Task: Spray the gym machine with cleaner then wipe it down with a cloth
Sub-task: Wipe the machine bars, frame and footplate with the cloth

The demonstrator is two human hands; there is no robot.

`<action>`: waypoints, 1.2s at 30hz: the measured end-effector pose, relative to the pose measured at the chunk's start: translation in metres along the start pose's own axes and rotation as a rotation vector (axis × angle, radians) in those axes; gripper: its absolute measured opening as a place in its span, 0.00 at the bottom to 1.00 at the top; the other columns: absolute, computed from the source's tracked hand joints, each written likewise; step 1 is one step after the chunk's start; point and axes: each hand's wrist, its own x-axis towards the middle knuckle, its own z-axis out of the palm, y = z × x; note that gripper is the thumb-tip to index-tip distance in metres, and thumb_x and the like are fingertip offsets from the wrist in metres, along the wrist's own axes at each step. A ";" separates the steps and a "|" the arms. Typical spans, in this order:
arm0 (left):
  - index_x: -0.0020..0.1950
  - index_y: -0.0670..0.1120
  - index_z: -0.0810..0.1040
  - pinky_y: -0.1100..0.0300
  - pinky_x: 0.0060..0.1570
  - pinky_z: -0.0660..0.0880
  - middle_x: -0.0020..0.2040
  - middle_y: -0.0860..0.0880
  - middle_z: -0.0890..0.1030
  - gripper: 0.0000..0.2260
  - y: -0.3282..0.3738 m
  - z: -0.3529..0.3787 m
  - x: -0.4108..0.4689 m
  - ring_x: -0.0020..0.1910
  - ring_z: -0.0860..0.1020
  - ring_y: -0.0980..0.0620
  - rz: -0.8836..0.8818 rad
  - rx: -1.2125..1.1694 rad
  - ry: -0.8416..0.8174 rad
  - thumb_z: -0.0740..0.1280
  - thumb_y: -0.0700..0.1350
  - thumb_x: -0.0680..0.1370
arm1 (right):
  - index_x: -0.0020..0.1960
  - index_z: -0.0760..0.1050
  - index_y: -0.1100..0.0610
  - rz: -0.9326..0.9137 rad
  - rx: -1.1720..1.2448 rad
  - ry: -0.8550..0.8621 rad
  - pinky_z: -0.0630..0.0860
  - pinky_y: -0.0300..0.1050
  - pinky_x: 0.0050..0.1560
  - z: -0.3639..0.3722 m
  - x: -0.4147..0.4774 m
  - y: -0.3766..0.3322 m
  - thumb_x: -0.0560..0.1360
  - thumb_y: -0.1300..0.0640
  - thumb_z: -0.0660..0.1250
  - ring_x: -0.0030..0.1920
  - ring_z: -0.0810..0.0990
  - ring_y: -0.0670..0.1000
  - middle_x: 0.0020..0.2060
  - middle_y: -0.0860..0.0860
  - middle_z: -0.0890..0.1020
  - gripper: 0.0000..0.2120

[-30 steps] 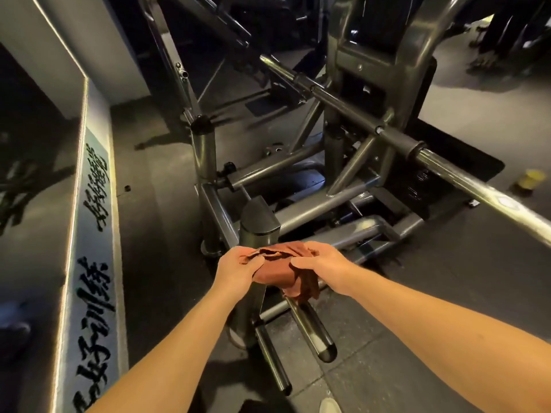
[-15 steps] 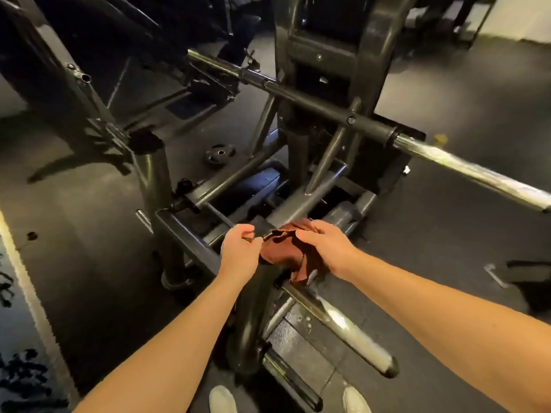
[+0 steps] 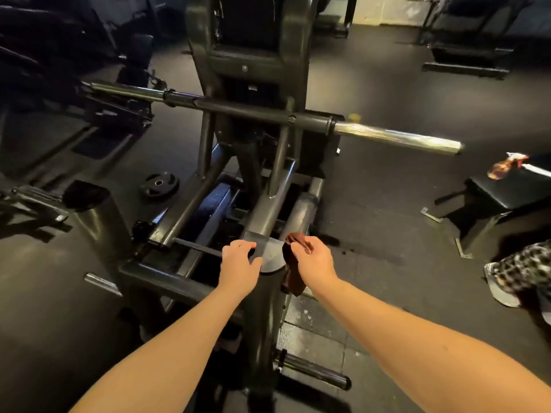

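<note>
Right grip (image 3: 313, 260): fingers clamped on the brown cloth (image 3: 293, 280), which hangs bunched just right of the post cap (image 3: 269, 257), against the post's side.

Left grip (image 3: 240, 263): half a second ago it shared the cloth; it now sits at the cap's left edge, fingers bent, thumb against the rim; whether it grasps the rim cannot be told.

Change noted: the cloth was held between both hands over the cap; it has passed to the right alone, and the cap's top is uncovered.

Judgement: the spraying step looks finished, since neither hand holds a bottle; the cap seems wiped; the wipe probably moves next down the post's right side or to other parts of the gym machine (image 3: 259, 64).

Beyond the cap: the cross bar (image 3: 393, 137), no hand on it; beyond and left of the cap, a weight plate (image 3: 159, 184) on the floor.
</note>
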 end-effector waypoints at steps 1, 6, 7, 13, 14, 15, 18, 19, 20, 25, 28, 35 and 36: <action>0.71 0.45 0.77 0.51 0.67 0.70 0.67 0.47 0.76 0.18 -0.001 -0.003 0.001 0.69 0.69 0.46 0.003 0.002 0.013 0.70 0.44 0.81 | 0.50 0.78 0.47 0.019 0.018 0.010 0.76 0.46 0.51 0.001 0.001 0.002 0.81 0.54 0.67 0.53 0.82 0.53 0.48 0.47 0.83 0.03; 0.72 0.44 0.75 0.53 0.68 0.72 0.67 0.47 0.75 0.20 -0.003 -0.014 0.004 0.69 0.71 0.46 -0.001 0.012 -0.005 0.72 0.44 0.80 | 0.63 0.79 0.52 0.003 0.124 0.005 0.77 0.44 0.58 0.006 -0.002 0.001 0.82 0.55 0.67 0.56 0.81 0.49 0.53 0.46 0.83 0.10; 0.73 0.44 0.74 0.52 0.69 0.71 0.69 0.47 0.73 0.21 -0.005 -0.015 0.008 0.70 0.70 0.46 0.009 0.024 -0.027 0.72 0.44 0.80 | 0.63 0.79 0.52 -0.002 0.136 0.010 0.77 0.43 0.57 0.009 -0.002 -0.001 0.82 0.54 0.67 0.55 0.81 0.48 0.52 0.45 0.82 0.10; 0.81 0.44 0.64 0.48 0.69 0.73 0.74 0.45 0.66 0.32 -0.033 -0.025 0.051 0.66 0.75 0.42 0.036 -0.061 -0.167 0.73 0.42 0.79 | 0.67 0.77 0.49 -0.135 -0.086 -0.077 0.71 0.38 0.53 0.038 -0.004 0.000 0.84 0.52 0.63 0.57 0.79 0.47 0.56 0.44 0.81 0.13; 0.82 0.44 0.62 0.48 0.69 0.73 0.74 0.45 0.66 0.33 -0.037 -0.027 0.060 0.65 0.75 0.42 0.037 -0.087 -0.207 0.73 0.42 0.79 | 0.67 0.77 0.50 -0.170 -0.165 -0.086 0.71 0.40 0.58 0.046 -0.004 0.004 0.85 0.52 0.62 0.62 0.78 0.49 0.59 0.46 0.81 0.13; 0.82 0.45 0.62 0.48 0.68 0.74 0.73 0.46 0.67 0.34 -0.041 -0.029 0.069 0.63 0.76 0.42 0.057 -0.099 -0.247 0.73 0.41 0.79 | 0.69 0.77 0.50 -0.193 -0.277 -0.087 0.70 0.44 0.65 0.055 -0.004 0.006 0.85 0.52 0.60 0.70 0.73 0.52 0.66 0.48 0.79 0.14; 0.80 0.47 0.67 0.55 0.62 0.75 0.69 0.49 0.73 0.31 -0.058 -0.032 0.097 0.53 0.78 0.52 0.173 -0.087 -0.367 0.74 0.43 0.79 | 0.75 0.72 0.48 -0.198 -0.683 -0.037 0.51 0.52 0.78 0.078 -0.001 0.008 0.87 0.49 0.54 0.82 0.51 0.50 0.80 0.45 0.64 0.19; 0.79 0.48 0.69 0.57 0.60 0.74 0.68 0.50 0.75 0.30 -0.063 -0.032 0.103 0.52 0.78 0.54 0.208 -0.092 -0.409 0.74 0.44 0.78 | 0.77 0.70 0.47 -0.205 -0.768 -0.017 0.48 0.52 0.79 0.083 -0.002 0.011 0.87 0.48 0.53 0.83 0.49 0.49 0.81 0.44 0.61 0.20; 0.77 0.48 0.72 0.58 0.60 0.74 0.66 0.50 0.77 0.28 -0.067 -0.033 0.109 0.53 0.79 0.54 0.223 -0.111 -0.446 0.75 0.45 0.78 | 0.79 0.67 0.47 -0.209 -0.848 -0.003 0.46 0.53 0.79 0.087 -0.004 0.013 0.87 0.47 0.54 0.83 0.47 0.49 0.82 0.44 0.59 0.21; 0.70 0.47 0.79 0.59 0.53 0.78 0.58 0.48 0.82 0.21 -0.077 -0.035 0.126 0.42 0.79 0.55 0.248 -0.254 -0.560 0.74 0.43 0.78 | 0.84 0.53 0.48 -0.036 -0.983 0.117 0.49 0.60 0.81 0.096 -0.011 0.029 0.86 0.44 0.56 0.83 0.40 0.53 0.84 0.48 0.48 0.29; 0.69 0.45 0.80 0.55 0.55 0.78 0.59 0.46 0.83 0.19 -0.079 -0.035 0.132 0.45 0.80 0.50 0.223 -0.321 -0.610 0.74 0.41 0.78 | 0.84 0.54 0.51 0.044 -0.921 0.218 0.47 0.62 0.80 0.122 -0.010 0.025 0.86 0.47 0.56 0.83 0.39 0.58 0.84 0.51 0.47 0.29; 0.63 0.48 0.82 0.54 0.53 0.79 0.52 0.53 0.83 0.14 -0.076 -0.042 0.138 0.47 0.81 0.53 0.206 -0.368 -0.659 0.75 0.40 0.78 | 0.72 0.76 0.54 -0.182 -1.000 0.312 0.64 0.66 0.76 0.165 -0.015 0.037 0.80 0.51 0.70 0.79 0.64 0.60 0.76 0.56 0.71 0.22; 0.63 0.47 0.82 0.55 0.52 0.78 0.51 0.52 0.83 0.14 -0.073 -0.043 0.139 0.46 0.80 0.54 0.205 -0.357 -0.654 0.75 0.39 0.77 | 0.71 0.78 0.54 -0.206 -0.994 0.316 0.66 0.65 0.75 0.159 -0.015 0.037 0.80 0.51 0.70 0.78 0.66 0.59 0.75 0.55 0.72 0.21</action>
